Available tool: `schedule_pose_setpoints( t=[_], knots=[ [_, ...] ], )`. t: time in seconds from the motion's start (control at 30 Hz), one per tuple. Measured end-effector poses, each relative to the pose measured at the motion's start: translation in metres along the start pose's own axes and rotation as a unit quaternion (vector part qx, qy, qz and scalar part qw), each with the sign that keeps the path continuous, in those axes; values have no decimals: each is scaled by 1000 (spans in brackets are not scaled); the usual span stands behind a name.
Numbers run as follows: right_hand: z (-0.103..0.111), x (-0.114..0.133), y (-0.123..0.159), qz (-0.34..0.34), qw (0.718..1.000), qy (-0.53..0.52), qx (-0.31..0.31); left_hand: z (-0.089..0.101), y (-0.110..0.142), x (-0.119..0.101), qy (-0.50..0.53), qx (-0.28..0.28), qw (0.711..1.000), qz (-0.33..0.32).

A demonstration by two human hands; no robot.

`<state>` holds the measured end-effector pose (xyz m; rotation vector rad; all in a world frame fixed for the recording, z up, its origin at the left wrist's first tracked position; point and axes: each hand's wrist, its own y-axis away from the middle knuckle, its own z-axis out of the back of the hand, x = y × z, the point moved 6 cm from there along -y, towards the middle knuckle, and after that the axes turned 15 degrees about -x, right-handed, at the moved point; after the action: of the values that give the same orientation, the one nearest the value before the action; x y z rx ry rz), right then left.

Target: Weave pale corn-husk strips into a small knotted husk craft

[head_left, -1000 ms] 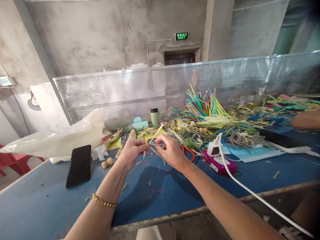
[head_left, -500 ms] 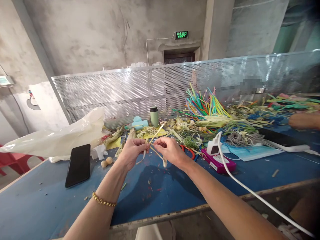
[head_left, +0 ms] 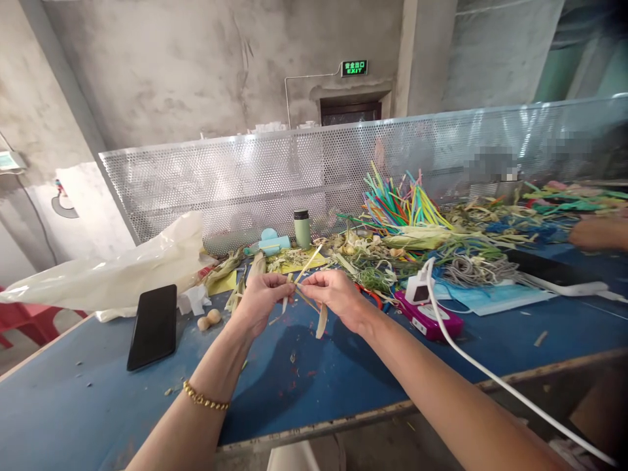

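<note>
Thin, pale strips of dried husk (head_left: 321, 323) cross between my two hands above the blue table. My left hand (head_left: 262, 297) pinches them where they meet, with one short end hanging below its fingers. Right beside it, my right hand (head_left: 331, 294) is closed on the same strips, its fingertips nearly touching those of the left. One narrow strip sticks up and to the right between the hands, while a wider end dangles under the right hand. The exact crossing is partly covered by my fingertips.
A black phone (head_left: 152, 327) and two small wooden balls (head_left: 209, 319) lie to the left. Behind are a green bottle (head_left: 302, 230) and heaped husks (head_left: 363, 261). Rightward sit orange-handled scissors (head_left: 371, 296), a magenta box (head_left: 428, 316) with a white cable, and another person's hand (head_left: 598, 233).
My right hand has shifted its fingers in against the crossing of the strips. The wider strip end now hangs lower beneath it. My left hand stays nearly still.
</note>
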<state>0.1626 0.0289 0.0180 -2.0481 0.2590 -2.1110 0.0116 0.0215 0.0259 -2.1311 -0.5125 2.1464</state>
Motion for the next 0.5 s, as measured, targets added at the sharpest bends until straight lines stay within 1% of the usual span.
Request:
schedule_pose_setpoints(
  t=[0.13, 0.33, 0.5],
  knots=[
    [-2, -2, 1, -26, 999, -37, 6, -3, 2, 1, 23, 11, 999, 26],
    [-6, -9, 0, -57, 996, -55, 27, -4, 3, 2, 33, 7, 999, 34],
    [-6, -9, 0, -57, 996, -57, 23, -4, 3, 5, 36, 14, 998, 48]
  ],
)
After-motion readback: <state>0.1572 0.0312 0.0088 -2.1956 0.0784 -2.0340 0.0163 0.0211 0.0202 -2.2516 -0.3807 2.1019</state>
